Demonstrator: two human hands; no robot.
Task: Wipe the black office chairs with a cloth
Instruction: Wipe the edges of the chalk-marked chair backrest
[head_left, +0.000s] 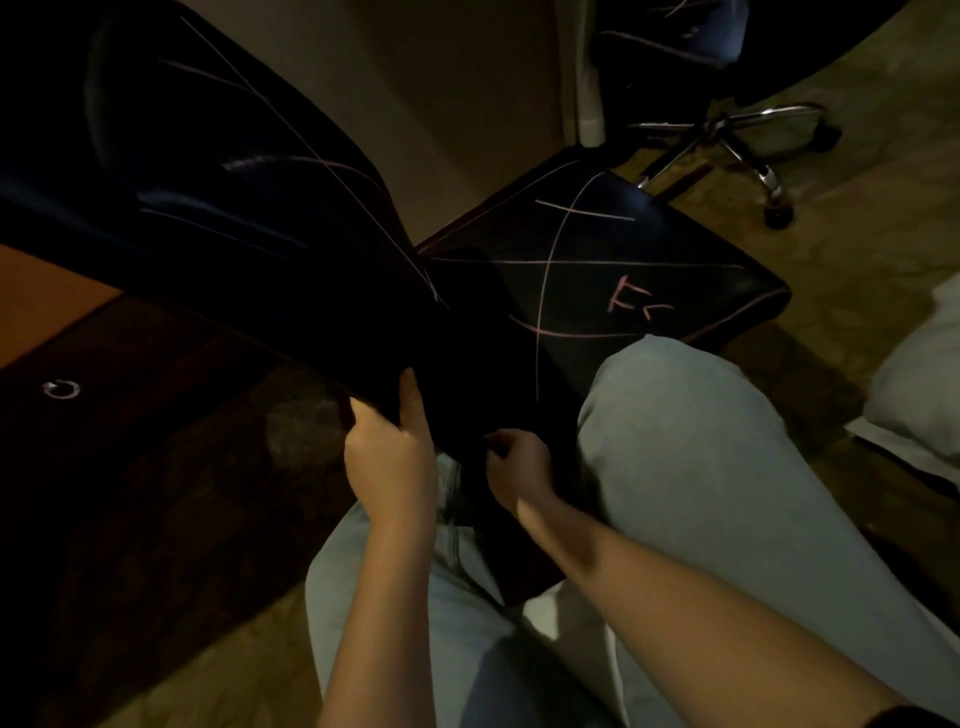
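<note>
While pale jeans (701, 467) framed it, the left hand (389, 447) clutched the near edge of the chalk-marked black office chair (597, 270) just before the knees. The right hand (519, 465) curled against it, its grasp unclear. A second chair (675, 47) stood beyond.

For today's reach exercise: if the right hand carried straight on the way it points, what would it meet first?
The right hand points up and left, so it would likely meet the black chair almost at once; depth is unclear in the dark.
</note>
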